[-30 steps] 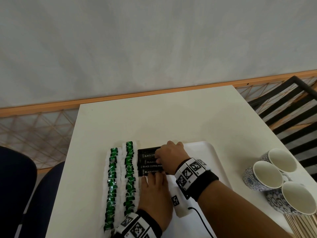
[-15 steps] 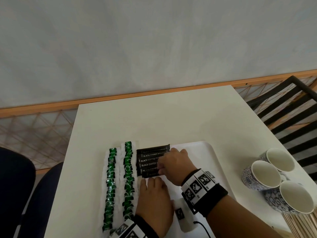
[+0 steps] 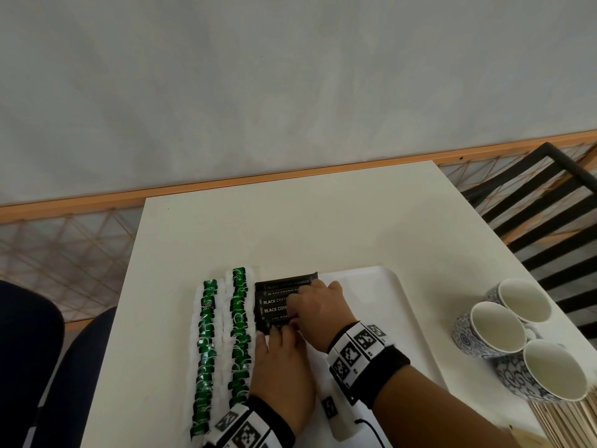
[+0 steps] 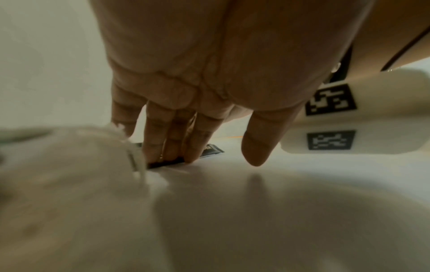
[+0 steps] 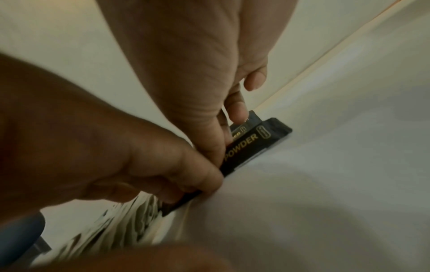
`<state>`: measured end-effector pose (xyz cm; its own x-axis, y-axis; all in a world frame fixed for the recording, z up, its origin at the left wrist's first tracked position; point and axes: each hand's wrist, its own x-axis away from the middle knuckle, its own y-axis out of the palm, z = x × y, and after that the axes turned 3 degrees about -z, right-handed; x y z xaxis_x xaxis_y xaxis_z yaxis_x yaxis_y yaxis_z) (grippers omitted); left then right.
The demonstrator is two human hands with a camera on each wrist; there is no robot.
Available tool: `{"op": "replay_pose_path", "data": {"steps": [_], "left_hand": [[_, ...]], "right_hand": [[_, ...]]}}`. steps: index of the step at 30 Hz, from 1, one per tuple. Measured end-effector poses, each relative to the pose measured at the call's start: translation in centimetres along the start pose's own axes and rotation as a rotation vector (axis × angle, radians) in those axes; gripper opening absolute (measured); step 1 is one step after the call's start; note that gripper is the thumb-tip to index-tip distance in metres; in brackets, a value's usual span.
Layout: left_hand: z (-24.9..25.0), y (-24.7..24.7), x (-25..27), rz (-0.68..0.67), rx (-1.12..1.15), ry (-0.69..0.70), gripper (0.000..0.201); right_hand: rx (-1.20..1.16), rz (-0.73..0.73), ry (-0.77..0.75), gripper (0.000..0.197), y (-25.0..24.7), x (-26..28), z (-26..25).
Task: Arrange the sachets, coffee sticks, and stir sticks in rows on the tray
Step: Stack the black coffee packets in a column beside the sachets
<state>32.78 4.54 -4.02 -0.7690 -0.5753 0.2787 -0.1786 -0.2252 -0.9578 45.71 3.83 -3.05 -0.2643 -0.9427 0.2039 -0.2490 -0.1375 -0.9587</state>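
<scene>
Two rows of green-and-white sachets run front to back at the left. Right of them, several black coffee sticks lie in a column on the white tray. My right hand lies over the column's near half, and in the right wrist view its fingertips press on the sticks. My left hand lies flat just in front. Its straight fingers press the nearest stick down, with the thumb lifted clear. Wooden stir sticks lie off the tray at the front right.
Three patterned cups cluster on the table right of the tray. A black slatted chair stands past the table's right edge and dark blue seats on the left. The tray's right half is bare white.
My right hand has slid toward me along the column of coffee sticks, uncovering the far ones. My left hand has drawn back slightly and stays flat at the near end.
</scene>
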Motion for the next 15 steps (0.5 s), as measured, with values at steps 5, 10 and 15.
{"op": "replay_pose_path", "data": {"steps": [5,10,15], "left_hand": [[0.1,-0.6,-0.1,-0.040,-0.033,-0.010,0.058],[0.5,-1.1,0.2,-0.094,-0.069,-0.020,0.057],[0.6,-0.5,0.3,-0.092,-0.101,-0.008,0.061]], "right_hand": [[-0.088,0.033,0.040,0.017,-1.0,-0.8,0.5],[-0.067,0.115,0.066,0.031,-1.6,-2.7,2.0],[0.056,0.042,0.015,0.033,-1.6,-3.3,2.3]]}}
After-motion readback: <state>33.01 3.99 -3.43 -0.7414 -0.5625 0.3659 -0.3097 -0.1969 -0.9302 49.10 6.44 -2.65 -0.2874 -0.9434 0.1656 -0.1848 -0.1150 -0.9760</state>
